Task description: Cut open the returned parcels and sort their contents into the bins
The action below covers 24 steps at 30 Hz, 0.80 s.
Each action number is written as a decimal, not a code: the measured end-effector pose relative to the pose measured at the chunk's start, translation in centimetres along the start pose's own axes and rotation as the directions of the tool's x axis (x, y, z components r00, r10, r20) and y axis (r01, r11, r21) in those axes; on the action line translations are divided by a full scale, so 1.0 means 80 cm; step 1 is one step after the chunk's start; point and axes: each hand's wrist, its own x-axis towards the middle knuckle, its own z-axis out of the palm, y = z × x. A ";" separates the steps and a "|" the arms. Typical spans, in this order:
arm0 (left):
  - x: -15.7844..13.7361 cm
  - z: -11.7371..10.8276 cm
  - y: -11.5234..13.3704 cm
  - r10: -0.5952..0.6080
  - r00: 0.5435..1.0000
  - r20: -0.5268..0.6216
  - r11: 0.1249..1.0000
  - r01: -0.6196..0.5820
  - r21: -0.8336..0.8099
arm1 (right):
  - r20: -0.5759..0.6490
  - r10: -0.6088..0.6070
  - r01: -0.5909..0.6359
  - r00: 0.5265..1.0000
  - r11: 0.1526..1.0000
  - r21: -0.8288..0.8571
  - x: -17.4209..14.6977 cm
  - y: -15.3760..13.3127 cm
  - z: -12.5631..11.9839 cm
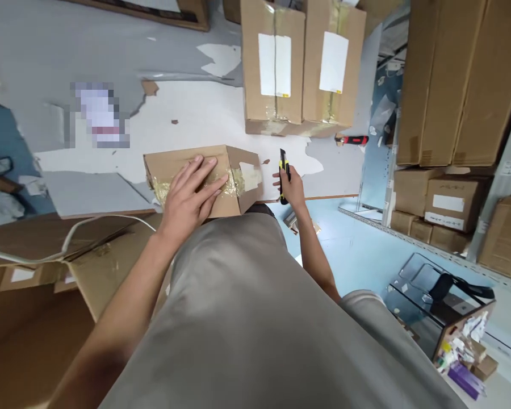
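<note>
A small taped cardboard box point(187, 160) lies at the near edge of the worktable, against my body. My left hand point(192, 192) rests on its top with the fingers stretched out over the clear tape. To the right of the box, my right hand point(292, 186) grips a yellow and black utility knife point(284, 165), its tip pointing away from me. Some space separates the knife from the box. What the blade looks like in detail I cannot make out.
Two taped boxes point(275, 62) with white labels stand at the table's back. A red and black tool point(355, 140) lies near the right edge. A large open carton point(38, 318) sits at lower left. Shelves hold cartons point(455, 85) on the right; a chair point(443, 289) stands below.
</note>
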 end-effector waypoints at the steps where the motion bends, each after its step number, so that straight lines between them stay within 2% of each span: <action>1: -0.008 -0.009 -0.002 -0.032 0.999 -0.015 0.999 0.032 0.004 | 0.022 0.059 -0.059 0.998 0.998 0.018 0.028 0.013 0.017; 3: -0.023 -0.026 -0.002 -0.091 0.994 -0.062 0.996 0.092 0.009 | 0.088 0.146 -0.151 0.985 0.987 0.049 0.066 0.027 0.052; 4: -0.030 -0.033 0.000 -0.115 0.989 -0.097 0.993 0.117 0.014 | 0.121 0.149 -0.157 0.981 0.986 0.057 0.076 0.029 0.068; 7: -0.046 -0.054 0.012 -0.159 0.959 -0.236 0.985 0.169 0.021 | 0.153 0.032 -0.041 0.988 0.998 0.052 0.075 0.023 0.099; 9: -0.051 -0.064 0.019 -0.216 0.928 -0.303 0.975 0.219 -0.023 | 0.128 -0.043 0.043 0.991 0.999 0.006 0.059 0.015 0.101; 11: -0.051 -0.068 0.022 -0.307 0.896 -0.320 0.952 0.287 -0.109 | 0.084 -0.067 0.072 0.994 0.995 -0.066 0.039 0.008 0.086; 13: -0.047 -0.064 0.017 -0.406 0.867 -0.288 0.909 0.353 -0.221 | 0.017 -0.069 0.071 0.997 0.987 -0.145 0.022 0.000 0.060; 15: -0.041 -0.049 0.003 -0.492 0.844 -0.213 0.844 0.404 -0.352 | -0.065 -0.074 0.058 0.995 0.972 -0.226 0.007 -0.008 0.030; 18: -0.032 -0.012 -0.029 -0.595 0.802 -0.056 0.716 0.497 -0.489 | -0.155 -0.084 0.022 0.984 0.931 -0.365 -0.008 -0.022 -0.005; 21: -0.027 0.023 -0.059 -0.662 0.749 0.036 0.619 0.573 -0.537 | -0.133 -0.063 -0.013 0.989 0.864 -0.504 -0.021 -0.039 -0.019; 24: -0.026 0.039 -0.076 -0.670 0.739 0.070 0.585 0.584 -0.563 | -0.098 -0.131 0.042 0.986 0.783 -0.620 -0.042 -0.061 -0.018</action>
